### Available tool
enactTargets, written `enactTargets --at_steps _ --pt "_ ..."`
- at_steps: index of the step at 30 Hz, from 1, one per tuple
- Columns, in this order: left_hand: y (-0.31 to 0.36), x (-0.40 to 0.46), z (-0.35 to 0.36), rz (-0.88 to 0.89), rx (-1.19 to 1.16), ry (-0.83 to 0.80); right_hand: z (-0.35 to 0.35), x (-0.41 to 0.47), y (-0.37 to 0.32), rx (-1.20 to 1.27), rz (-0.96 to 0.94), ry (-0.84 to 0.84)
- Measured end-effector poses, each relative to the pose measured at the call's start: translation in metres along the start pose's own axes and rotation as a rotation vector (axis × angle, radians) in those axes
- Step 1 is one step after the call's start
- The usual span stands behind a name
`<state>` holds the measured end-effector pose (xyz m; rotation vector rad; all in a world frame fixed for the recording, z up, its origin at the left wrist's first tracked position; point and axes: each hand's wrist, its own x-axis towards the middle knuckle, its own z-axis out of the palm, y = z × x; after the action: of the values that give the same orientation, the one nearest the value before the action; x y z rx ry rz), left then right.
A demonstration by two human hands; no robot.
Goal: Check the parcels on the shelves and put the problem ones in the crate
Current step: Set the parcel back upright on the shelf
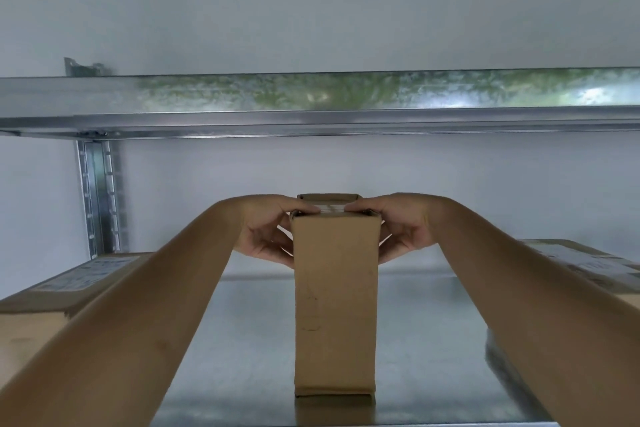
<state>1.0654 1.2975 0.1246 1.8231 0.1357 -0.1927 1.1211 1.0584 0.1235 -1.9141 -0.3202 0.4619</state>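
Head view shows you facing a metal shelf [242, 340] with a tall, narrow cardboard box [334, 305] standing upright on it, near the front edge and roughly centred between your arms; your left hand [266, 232] clasps the box's upper left side, fingers curled against the side panel and thumb lying over the top edge; your right hand [403, 230] mirrors it on the upper right side, thumb likewise on the top edge, fingers wrapped against the side; both thumbs point toward each other across a strip of clear tape [332, 209] on the top seam, their tips near but apart; the box's base rests on the shelf surface. To your left, a flat brown parcel [38, 308] with a white label [88, 272] lies on the same shelf, partly behind your left forearm; to your right, another labelled parcel [588, 267] lies partly behind your right forearm; a second shelf beam [311, 104] runs overhead, and a slotted upright post [98, 198] stands at the back left against a pale wall.
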Motion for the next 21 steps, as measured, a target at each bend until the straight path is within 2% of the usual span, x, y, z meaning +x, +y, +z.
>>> enactTargets --at_steps 6,14,18,21 --pt "-0.012 -0.006 0.004 0.029 -0.004 0.046 0.006 -0.005 0.008 0.016 -0.024 0.078" --pt "-0.045 -0.012 0.001 0.000 -0.168 0.118 0.006 -0.021 0.061 0.241 -0.022 0.166" --pt "-0.085 -0.016 0.013 -0.086 -0.196 0.103 0.025 -0.034 0.110 0.231 0.062 0.119" --pt "-0.106 -0.020 0.026 -0.097 -0.203 0.089 0.042 -0.042 0.121 0.237 0.049 0.087"
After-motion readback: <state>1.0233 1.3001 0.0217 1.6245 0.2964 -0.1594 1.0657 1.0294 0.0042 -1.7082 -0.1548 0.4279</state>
